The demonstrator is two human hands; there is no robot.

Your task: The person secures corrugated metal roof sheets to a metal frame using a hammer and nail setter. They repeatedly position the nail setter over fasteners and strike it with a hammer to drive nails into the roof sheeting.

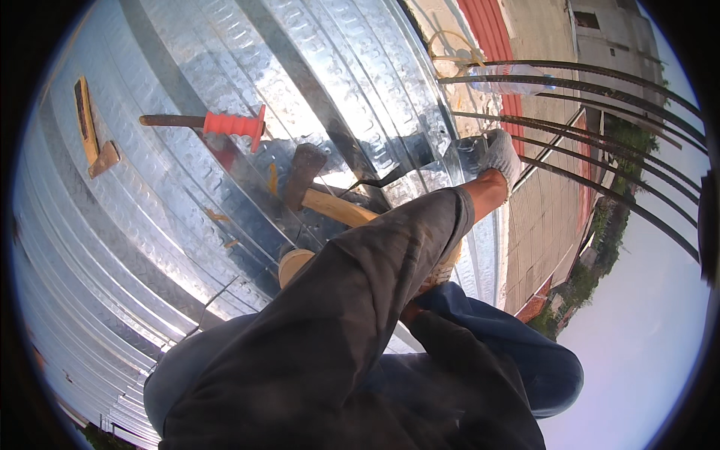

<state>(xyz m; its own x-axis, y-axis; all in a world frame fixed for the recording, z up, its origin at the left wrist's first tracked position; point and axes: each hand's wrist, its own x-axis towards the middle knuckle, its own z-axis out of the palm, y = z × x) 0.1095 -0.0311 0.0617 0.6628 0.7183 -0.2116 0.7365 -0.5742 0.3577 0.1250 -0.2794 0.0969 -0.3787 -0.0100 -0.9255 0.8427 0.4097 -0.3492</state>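
Observation:
My left hand (498,160), in a pale knitted glove, reaches across to the upper right, fingers closed over a metal sheet edge (469,154) beside the rebar. My right hand (439,271) is mostly hidden beneath my left forearm; only some glove and wrist show. A hammer (306,169) with a wooden handle lies below my left forearm, its handle's far end hidden. Left of it lie a chisel (232,127) with a red grip and a small axe-like tool (101,160) with a wooden handle. A pale round object (292,264), partly hidden, is beside my forearm.
Ribbed metal decking (105,255) spreads under me. Several rebar bars (611,169) jut to the right, with a plastic bottle (502,79) among them and a yellow wire loop (450,56) nearby. Beyond the concrete edge (465,105) are walls, trees and sky. My bent knees fill the lower view.

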